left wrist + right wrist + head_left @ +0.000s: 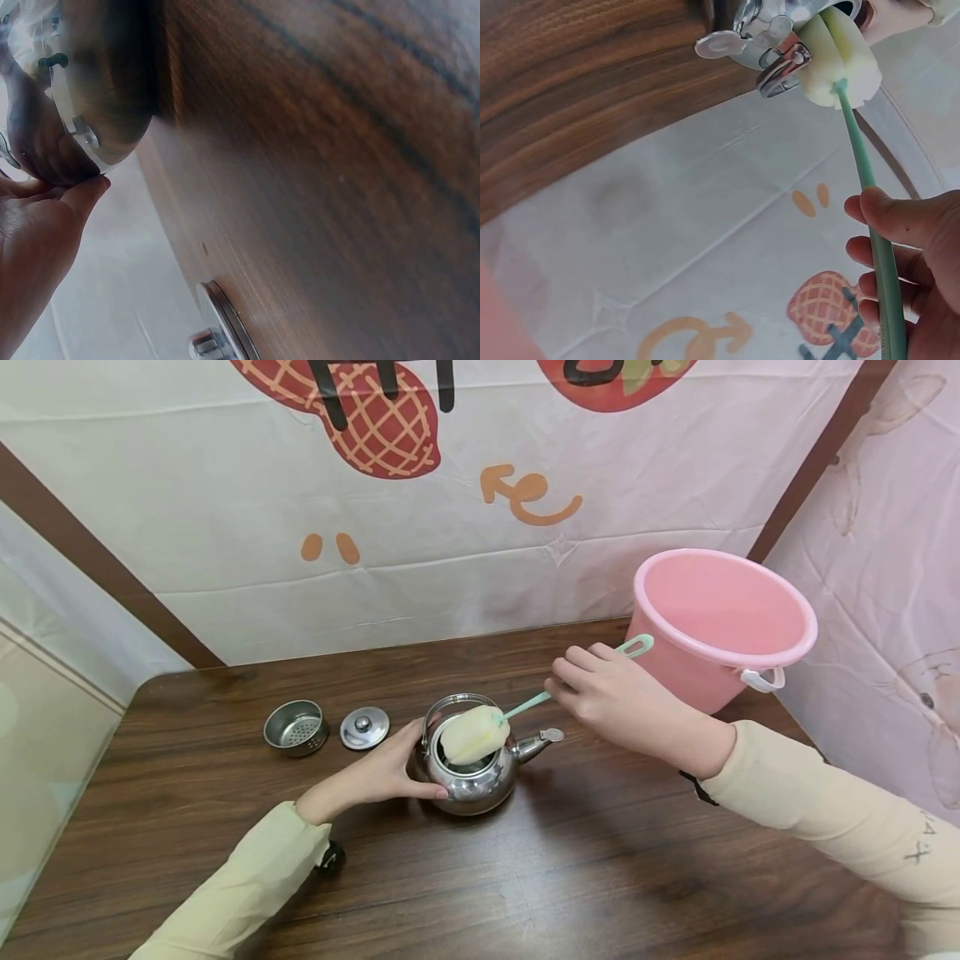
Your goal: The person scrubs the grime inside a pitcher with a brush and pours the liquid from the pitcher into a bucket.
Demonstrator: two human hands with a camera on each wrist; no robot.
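Note:
A shiny steel kettle (471, 789) stands on the wooden table, its spout pointing right and its top opening uncovered. My left hand (382, 768) grips the kettle's left side, thumb along the near side and the other fingers partly hidden behind the body. In the left wrist view, the fingertips (94, 187) meet the kettle's curved side (124, 97). With my right hand (607, 697) I hold a sponge brush by its thin green handle (862, 150). Its pale yellow sponge head (474, 735) sits tilted at the kettle's mouth, beside the raised handle, covering much of the opening.
Left of the kettle lie a round steel lid (364, 728) with a knob and a perforated strainer cup (296, 728). A pink bucket (678, 647) with a white handle fitting stands at the back right. Behind the table hangs a printed cloth (247, 527).

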